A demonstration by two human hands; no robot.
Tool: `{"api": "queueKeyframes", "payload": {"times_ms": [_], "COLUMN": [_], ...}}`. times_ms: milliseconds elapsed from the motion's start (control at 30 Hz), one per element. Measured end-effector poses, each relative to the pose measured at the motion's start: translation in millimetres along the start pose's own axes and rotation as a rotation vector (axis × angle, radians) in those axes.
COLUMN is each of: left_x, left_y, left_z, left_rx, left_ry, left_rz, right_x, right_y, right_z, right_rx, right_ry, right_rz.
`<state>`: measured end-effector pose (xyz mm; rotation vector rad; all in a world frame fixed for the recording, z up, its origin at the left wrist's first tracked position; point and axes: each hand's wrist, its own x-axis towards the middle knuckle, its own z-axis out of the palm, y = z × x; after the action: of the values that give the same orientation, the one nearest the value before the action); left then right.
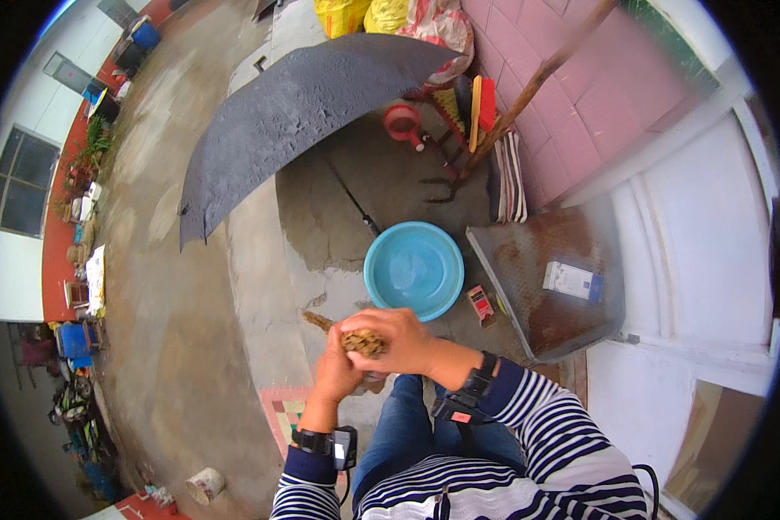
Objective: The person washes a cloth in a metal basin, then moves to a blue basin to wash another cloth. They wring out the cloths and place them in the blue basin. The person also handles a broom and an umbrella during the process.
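Observation:
In the head view, my left hand [340, 367] and my right hand [396, 341] are close together at the lower middle, both closed around a brown, rough-textured bundle [364, 342]. What exactly the bundle is, I cannot tell. A thin brown end [317, 320] sticks out to the left of my hands; whether it belongs to the same piece is hidden by my fingers. Just beyond my hands, a light blue plastic basin [415, 312] rests on the concrete ground, with a wet shine inside.
An open, wet black umbrella [312, 97] lies beyond the basin. A wooden-handled fork [533, 84] leans at the pink wall, near a red plastic ladle [403, 122]. To the right are a rusty metal dustpan-like tray [526, 312] holding a white box [569, 279], and a small red box [481, 305].

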<state>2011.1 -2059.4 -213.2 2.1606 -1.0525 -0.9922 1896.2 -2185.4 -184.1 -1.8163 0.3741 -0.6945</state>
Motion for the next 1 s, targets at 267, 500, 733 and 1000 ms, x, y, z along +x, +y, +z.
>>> {"api": "queueKeyframes", "payload": {"times_ms": [267, 500, 733, 1000], "left_x": [2.6, 19.8, 55.3, 106.4], "left_y": [9.1, -46.8, -25.7, 41.6], "left_z": [18.8, 44.3, 65.0, 107.6], "left_rx": [-0.234, -0.77, -0.709, -0.589], "left_ry": [0.162, 0.148, 0.246, 0.178], "left_rz": [0.149, -0.137, -0.256, -0.279], "right_x": [21.7, 0.2, 3.7, 36.4], "right_y": [-72.2, -137.9, -67.9, 72.5], "right_z": [-123.0, -241.6, -314.0, -341.3], "right_rx": [-0.164, -0.137, -0.083, -0.103], "right_ry": [0.507, 1.019, 0.885, 0.634], "right_rz": [0.029, 0.054, 0.135, 0.248]}}
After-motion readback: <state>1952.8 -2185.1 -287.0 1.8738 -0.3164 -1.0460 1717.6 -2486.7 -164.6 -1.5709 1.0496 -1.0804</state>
